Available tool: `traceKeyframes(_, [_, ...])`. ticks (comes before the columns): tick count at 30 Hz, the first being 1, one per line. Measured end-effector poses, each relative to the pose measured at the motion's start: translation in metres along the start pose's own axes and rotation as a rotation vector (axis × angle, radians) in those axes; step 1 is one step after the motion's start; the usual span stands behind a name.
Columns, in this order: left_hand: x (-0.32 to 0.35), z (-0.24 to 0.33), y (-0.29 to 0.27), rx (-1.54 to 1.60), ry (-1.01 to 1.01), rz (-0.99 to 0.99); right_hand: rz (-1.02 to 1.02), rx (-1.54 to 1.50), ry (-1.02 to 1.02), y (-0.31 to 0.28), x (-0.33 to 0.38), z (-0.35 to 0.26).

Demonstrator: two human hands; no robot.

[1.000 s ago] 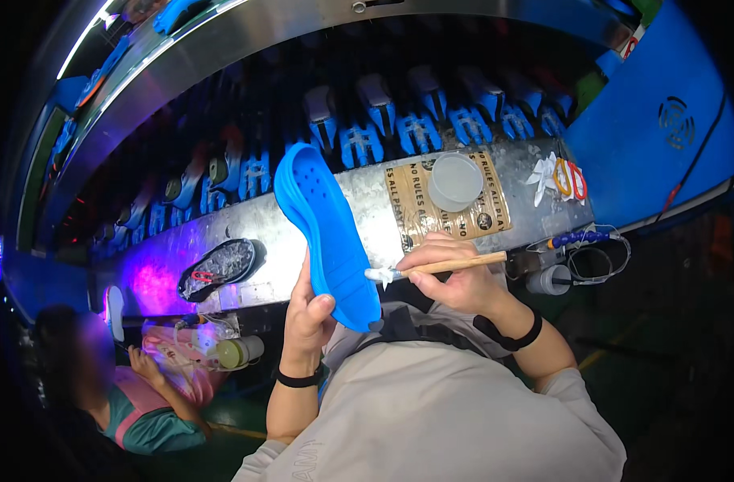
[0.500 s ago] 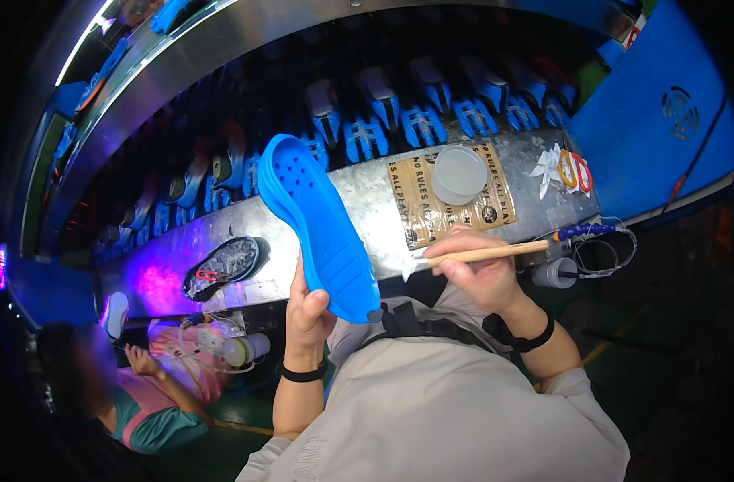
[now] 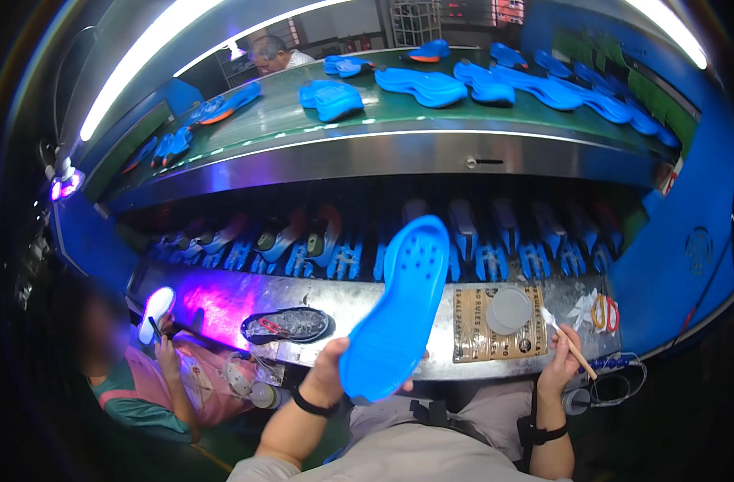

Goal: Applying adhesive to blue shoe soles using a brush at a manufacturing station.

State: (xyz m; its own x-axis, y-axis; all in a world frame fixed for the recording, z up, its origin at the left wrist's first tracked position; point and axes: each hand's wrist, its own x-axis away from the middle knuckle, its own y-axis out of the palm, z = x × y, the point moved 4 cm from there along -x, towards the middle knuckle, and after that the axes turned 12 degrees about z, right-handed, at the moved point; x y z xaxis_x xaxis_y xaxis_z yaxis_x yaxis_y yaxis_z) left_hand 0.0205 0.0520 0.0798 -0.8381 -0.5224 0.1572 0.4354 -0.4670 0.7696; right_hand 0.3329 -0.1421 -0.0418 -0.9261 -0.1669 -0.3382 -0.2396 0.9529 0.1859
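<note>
Blue sole: smooth, plastic-like, satin finish. Brush handle: bare wood, matt. Bench top: scuffed metal, reflective. Tub: translucent, smooth plastic. Brown sheet: paper-like, glossy. Conveyor rail: smooth metal, semi-gloss. Shirt: matt cloth

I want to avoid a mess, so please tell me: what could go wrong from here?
The brush is close to the round cup, so the right hand might knock it. The left hand grips the blue sole only near its lower end, so it could tip or slip.
</note>
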Motion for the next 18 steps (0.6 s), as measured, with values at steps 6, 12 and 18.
traceKeyframes(6, [-0.095,0.223,0.072,0.237,0.478,-0.168,0.055,0.063,0.069,-0.008,-0.004,0.016])
traceKeyframes(12, [-0.170,0.351,-0.014,0.399,0.565,0.124,-0.002,0.133,0.043,-0.015,-0.001,0.044])
traceKeyframes(18, [-0.129,0.431,-0.100,-0.293,1.005,0.731,0.150,0.298,-0.038,-0.043,0.005,0.086])
